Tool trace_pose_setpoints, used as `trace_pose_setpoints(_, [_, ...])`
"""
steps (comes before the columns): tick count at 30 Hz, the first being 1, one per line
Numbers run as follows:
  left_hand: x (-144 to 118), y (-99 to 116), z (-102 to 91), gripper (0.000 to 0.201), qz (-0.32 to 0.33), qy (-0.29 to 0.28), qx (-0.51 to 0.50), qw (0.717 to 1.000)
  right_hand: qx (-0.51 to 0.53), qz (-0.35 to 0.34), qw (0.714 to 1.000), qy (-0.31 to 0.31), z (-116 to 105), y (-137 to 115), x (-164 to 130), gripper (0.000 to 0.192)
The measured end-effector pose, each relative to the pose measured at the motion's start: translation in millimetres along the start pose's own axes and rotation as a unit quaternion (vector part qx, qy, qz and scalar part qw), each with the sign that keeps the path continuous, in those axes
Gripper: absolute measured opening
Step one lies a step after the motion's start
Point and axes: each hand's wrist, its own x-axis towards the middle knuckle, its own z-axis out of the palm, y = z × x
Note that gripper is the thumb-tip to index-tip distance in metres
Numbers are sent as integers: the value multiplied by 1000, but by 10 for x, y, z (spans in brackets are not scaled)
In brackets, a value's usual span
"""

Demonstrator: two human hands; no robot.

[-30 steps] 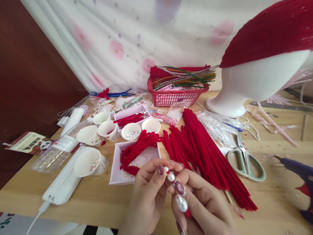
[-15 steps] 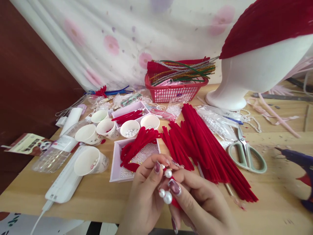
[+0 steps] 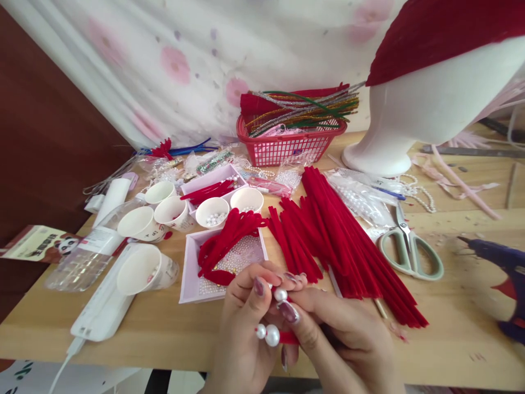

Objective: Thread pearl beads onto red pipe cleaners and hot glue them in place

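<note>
My left hand (image 3: 246,323) is closed in a pinch, its thumb and fingertips at a small bead near the upper end of a red pipe cleaner piece (image 3: 288,337) with white pearl beads. With thumb and fingers closed, my right hand (image 3: 340,334) grips the red fuzzy part. One large pearl (image 3: 281,295) shows between the two hands. Lower down, a large pearl (image 3: 272,335) and a smaller one (image 3: 261,331) stick out to the left on the other end. My fingers hide much of the piece. Just beyond lies a lilac tray (image 3: 189,273) with looped red pipe cleaners (image 3: 229,235) and loose pearls.
Long red pipe cleaners (image 3: 348,246) lie beyond my right hand, with scissors (image 3: 410,246) and a glue gun (image 3: 496,262) further right. Paper cups (image 3: 141,273), a power strip (image 3: 102,298) and a bottle (image 3: 77,262) stand left. Behind are a red basket (image 3: 291,150) and a white mannequin head (image 3: 406,115).
The lower pearl pair has swung left, away from my right thumb, baring more of the red stem. Both hands keep their hold. The whole view has shifted slightly.
</note>
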Motion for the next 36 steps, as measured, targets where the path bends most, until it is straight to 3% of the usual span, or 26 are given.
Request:
trace_pose_setpoints(4, [-36, -41, -35, 19, -28, -10, 5, 1000, 2, 8, 1000, -1, -28, -32, 7, 30])
trace_pose_setpoints(10, [-56, -86, -6, 31, -6, 62, 23, 998, -42, 51, 996, -61, -89, -94, 48, 38])
trace_pose_setpoints(14, [-18, -95, -17, 30, -7, 52, 25, 998, -85, 26, 993, -74, -111, -95, 55, 37])
trace_pose_setpoints(22, [21, -51, -56, 26, 120, 42, 117, 985, -59, 72, 990, -103, -121, -28, 36, 43])
trace_pose_setpoints(26, [-8, -51, 17, 31, 152, 87, 139, 975, -41, 54, 993, -93, -113, 11, 48, 48])
trace_pose_setpoints(30, [-8, -46, 54, 35, 140, 120, 143, 973, -18, 44, 996, -82, -94, 25, 69, 48])
trace_pose_setpoints(36, [9, -29, 69, 36, 139, 109, 155, 972, 1, 64, 996, -58, -60, 22, 71, 48])
